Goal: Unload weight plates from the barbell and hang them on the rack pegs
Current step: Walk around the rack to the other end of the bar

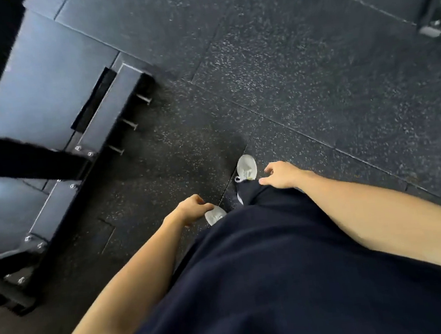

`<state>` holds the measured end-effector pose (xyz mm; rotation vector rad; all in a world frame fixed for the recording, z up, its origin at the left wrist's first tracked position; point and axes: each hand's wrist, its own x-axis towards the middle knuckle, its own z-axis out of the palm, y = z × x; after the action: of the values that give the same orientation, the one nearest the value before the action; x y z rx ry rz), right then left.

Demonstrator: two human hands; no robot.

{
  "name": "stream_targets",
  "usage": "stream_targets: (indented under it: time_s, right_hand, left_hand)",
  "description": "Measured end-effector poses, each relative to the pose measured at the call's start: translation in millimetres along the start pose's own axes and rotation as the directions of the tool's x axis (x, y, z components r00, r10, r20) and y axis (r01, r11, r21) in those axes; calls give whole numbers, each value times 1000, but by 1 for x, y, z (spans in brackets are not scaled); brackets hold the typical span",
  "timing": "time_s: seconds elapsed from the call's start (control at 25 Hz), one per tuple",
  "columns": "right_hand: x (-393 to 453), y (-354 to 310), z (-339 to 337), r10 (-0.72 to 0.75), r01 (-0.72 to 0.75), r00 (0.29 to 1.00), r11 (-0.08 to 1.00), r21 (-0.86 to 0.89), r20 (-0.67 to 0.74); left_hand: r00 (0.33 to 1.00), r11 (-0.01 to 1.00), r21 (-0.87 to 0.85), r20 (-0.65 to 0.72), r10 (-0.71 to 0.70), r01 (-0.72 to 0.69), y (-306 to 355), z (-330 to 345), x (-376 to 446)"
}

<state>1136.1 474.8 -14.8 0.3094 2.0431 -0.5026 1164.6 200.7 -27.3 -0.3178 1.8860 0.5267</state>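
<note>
I look straight down at my own body and the gym floor. My left hand (192,208) hangs by my hip with its fingers loosely curled and nothing in it. My right hand (280,174) hangs on the other side, fingers apart and relaxed, also holding nothing. No weight plate or barbell shows in the head view. A black steel rack base (107,108) lies on the floor at the left, with three short silver pegs (130,124) sticking out of its side towards me.
Black speckled rubber floor tiles (300,82) fill the middle and right. A smooth dark platform (42,85) sits behind the rack base. More black equipment feet stand at the top right (435,21). My white shoes (246,167) point forward.
</note>
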Motion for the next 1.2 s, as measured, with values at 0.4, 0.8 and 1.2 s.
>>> stream_targets:
  time_s: [0.4,0.8,1.2]
  right_hand:
    - [83,8,-156,-13,11,1000,994,106,19]
    - [187,-34,-341,-50,51,997,999,-8,57]
    - [325,-218,-523,-70,82,993,988,-133,90]
  left_hand:
    - [998,994,104,-56,36,-30,140,-125,74]
    - [974,986,-168,-223,-48,10,247,-252,131]
    - [988,968,-249,-146,-55,17,296,-472,234]
